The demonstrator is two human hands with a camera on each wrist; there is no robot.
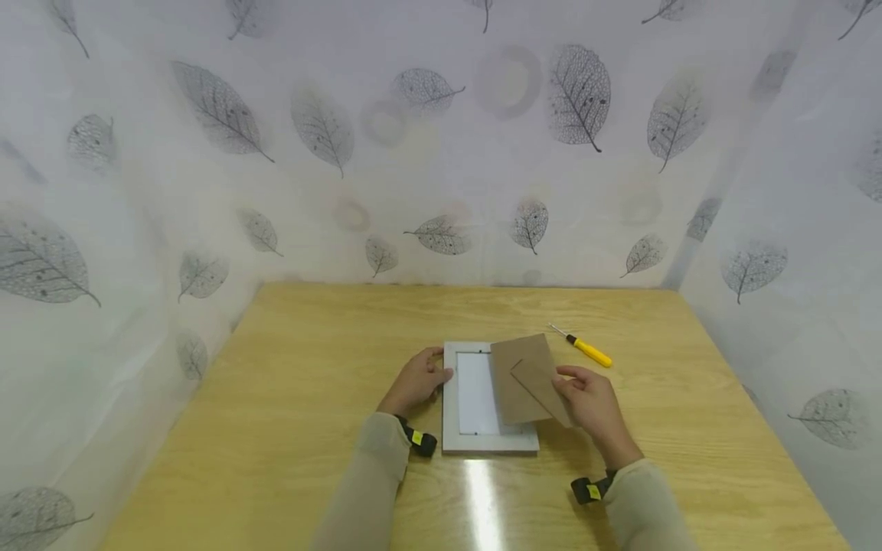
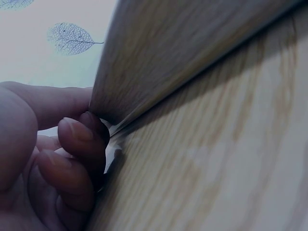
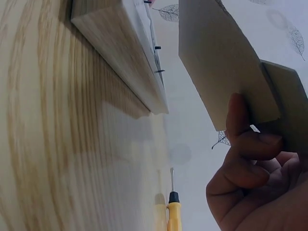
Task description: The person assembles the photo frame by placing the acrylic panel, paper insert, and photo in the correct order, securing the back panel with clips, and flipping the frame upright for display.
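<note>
A white picture frame (image 1: 450, 405) lies face down on the wooden table, a white sheet (image 1: 475, 394) showing in its opening. My left hand (image 1: 418, 380) grips the frame's left side, thumb over the rim; in the left wrist view its other fingers curl by the frame's edge (image 2: 159, 62). My right hand (image 1: 591, 402) pinches the right edge of a brown backing board (image 1: 513, 383) with a fold-out stand (image 1: 540, 386). Tilted, the board covers the frame's right part in the head view. In the right wrist view, the board (image 3: 221, 57) is raised clear of the frame (image 3: 115, 43).
A screwdriver (image 1: 589, 352) with a yellow handle lies on the table (image 1: 310, 367), behind my right hand. Small dark tabs (image 3: 158, 47) stick up from the frame's back. Leaf-patterned sheeting (image 1: 441, 153) encloses the table at the back and both sides.
</note>
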